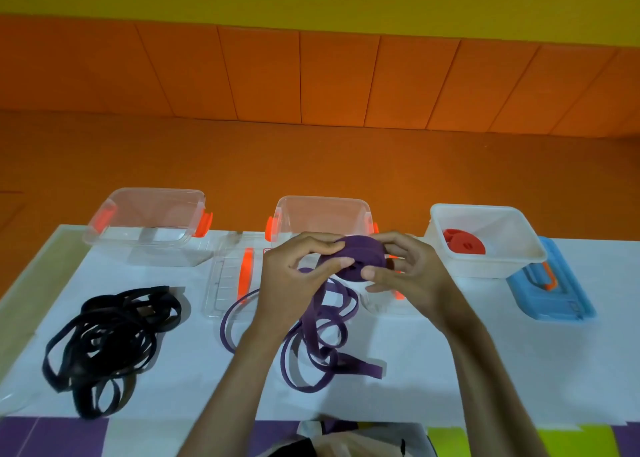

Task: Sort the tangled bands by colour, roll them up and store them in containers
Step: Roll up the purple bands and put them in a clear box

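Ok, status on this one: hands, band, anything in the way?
Left hand and right hand grip purple roll. Purple tail loose on table; black band unrolled at left. Nothing in the way.

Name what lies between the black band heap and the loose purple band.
The head view shows a clear lid with an orange handle there, on the white table.

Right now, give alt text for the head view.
The left hand and right hand grip a roll of purple flat band above a white table, its loose tail trailing below. A tangled black band lies left; two clear plastic containers and a white tub of red discs stand behind.
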The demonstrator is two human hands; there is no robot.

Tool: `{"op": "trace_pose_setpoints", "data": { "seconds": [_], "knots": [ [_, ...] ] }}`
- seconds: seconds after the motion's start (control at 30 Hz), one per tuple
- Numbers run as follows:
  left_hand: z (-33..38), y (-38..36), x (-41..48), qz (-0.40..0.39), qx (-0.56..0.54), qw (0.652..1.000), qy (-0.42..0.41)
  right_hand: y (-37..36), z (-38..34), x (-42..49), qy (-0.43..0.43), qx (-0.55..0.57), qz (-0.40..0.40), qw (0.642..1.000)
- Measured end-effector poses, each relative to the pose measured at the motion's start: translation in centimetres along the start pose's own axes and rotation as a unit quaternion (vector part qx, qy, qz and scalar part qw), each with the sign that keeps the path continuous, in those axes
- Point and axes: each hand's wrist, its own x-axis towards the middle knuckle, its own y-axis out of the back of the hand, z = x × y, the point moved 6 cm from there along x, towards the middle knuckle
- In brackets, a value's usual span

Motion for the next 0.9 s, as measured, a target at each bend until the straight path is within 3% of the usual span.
{"op": "trace_pose_setpoints", "data": {
  "seconds": [0.23, 0.43, 0.6, 0.73, 0.9],
  "knots": [
    [-0.5, 0.3, 0.5, -0.067, -0.003, 0.998, 0.011, -0.5, 0.1, 0.4, 0.016, 0.093, -0.007, 0.995],
    [-0.4, 1.1, 0.6, 0.024, -0.049, 0.998, 0.025, 0.4, -0.1, 0.9, 0.004, -0.039, -0.022, 0.999],
    [-0.9, 1.2, 0.8, 0.013, -0.034, 0.999, -0.003, 0.0, -0.5, 1.0, 0.016, 0.039, -0.001, 0.999],
    [-1.1, 1.1, 0.8, -0.043, -0.058, 0.997, 0.037, 0.0, -0.2, 1.1, 0.006, 0.069, -0.019, 0.997],
    [0.0, 0.8, 1.2, 0.013, -0.078, 0.997, 0.021, -0.3, -0.3, 1.1, -0.012, 0.017, -0.032, 0.999]
  ]
}}
